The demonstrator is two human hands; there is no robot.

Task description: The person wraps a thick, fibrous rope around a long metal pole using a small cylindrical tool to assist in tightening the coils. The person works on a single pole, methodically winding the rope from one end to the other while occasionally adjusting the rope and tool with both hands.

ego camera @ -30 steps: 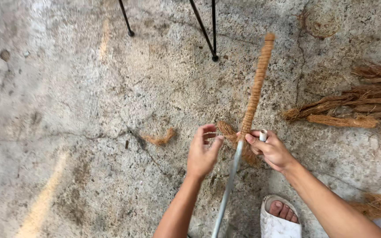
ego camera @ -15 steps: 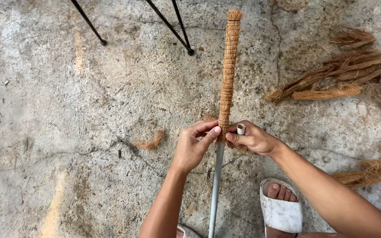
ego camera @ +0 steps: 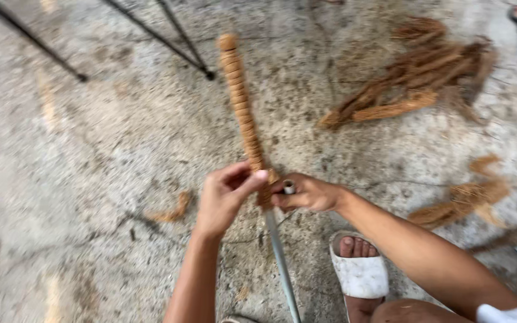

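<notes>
A grey metal rod (ego camera: 280,263) slants up from between the person's legs, its upper length wrapped in tight turns of brown coir rope (ego camera: 240,101) that end in a blunt tip. At the lowest turn, the left hand (ego camera: 222,200) pinches the wrap, its fingers (ego camera: 252,177) closed on the fibre. The right hand (ego camera: 306,194) meets it from the other side, closed around a small pale spool-like piece (ego camera: 288,187); the picture is smeared, so its kind is uncertain. A white sandal (ego camera: 359,274) stands just beside the rod on the concrete floor (ego camera: 91,179). Loose coir bundles (ego camera: 417,84) lie well apart to the right, a small tuft (ego camera: 172,210) to the left.

If the pinch slackens, the last turns will likely spring loose and unwind; uneven tension could leave gaps.
</notes>
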